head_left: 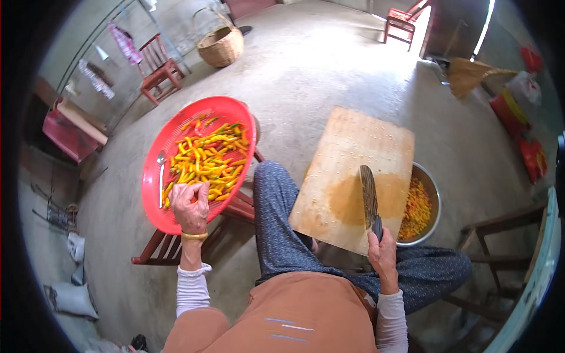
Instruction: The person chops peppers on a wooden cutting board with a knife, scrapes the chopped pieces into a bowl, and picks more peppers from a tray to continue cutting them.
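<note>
Yellow chili peppers, with some red and green ones among them, lie heaped in a round red tray on my left. My left hand is over the tray's near side, at the near edge of the heap, so most of the peppers lie just beyond my curled fingers. The knuckles are bent inward, and I cannot tell whether a pepper is pinched between the fingertips. A yellow bracelet circles that wrist. Just left of the heap, inside the tray, rests a metal spoon. A reddish wooden chair shows beneath the tray.

My right hand is wrapped firmly around the dark handle of a knife, well apart from the heap. Its broad, dark blade points away from me, over the right part of a wooden cutting board. A wet brownish stain spreads around the blade, and pale specks dot the wood. Just right of the board, partly covered by it, sits a metal bowl holding chopped peppers in orange, red and yellow. A woven basket stands on the floor at the far left.
</note>
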Motion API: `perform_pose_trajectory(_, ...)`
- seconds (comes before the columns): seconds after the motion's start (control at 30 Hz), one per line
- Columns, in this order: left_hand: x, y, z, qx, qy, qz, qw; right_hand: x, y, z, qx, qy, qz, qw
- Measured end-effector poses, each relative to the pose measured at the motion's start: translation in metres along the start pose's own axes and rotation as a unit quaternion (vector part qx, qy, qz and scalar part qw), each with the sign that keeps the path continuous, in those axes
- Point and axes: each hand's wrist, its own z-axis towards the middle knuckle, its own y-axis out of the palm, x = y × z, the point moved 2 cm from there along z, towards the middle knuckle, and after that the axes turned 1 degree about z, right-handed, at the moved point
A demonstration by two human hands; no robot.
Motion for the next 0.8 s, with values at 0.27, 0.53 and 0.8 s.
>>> perform_pose_trajectory(0.27,-0.108,0.042,0.014,-0.226,0.013,-0.042,0.973,0.001,0.008,0.001,-0.004,-0.016,0.006,1.0)
perform_pose_trajectory(0.53,-0.115,0.066,0.037,-0.353,-0.014,-0.022,0.935,0.01,0.011,0.002,-0.004,-0.022,0.005,1.0)
perform_pose_trajectory(0.8,-0.135,0.067,0.038,-0.27,0.07,-0.106,0.955,0.008,0.008,0.002,-0.015,-0.006,0.026,1.0)
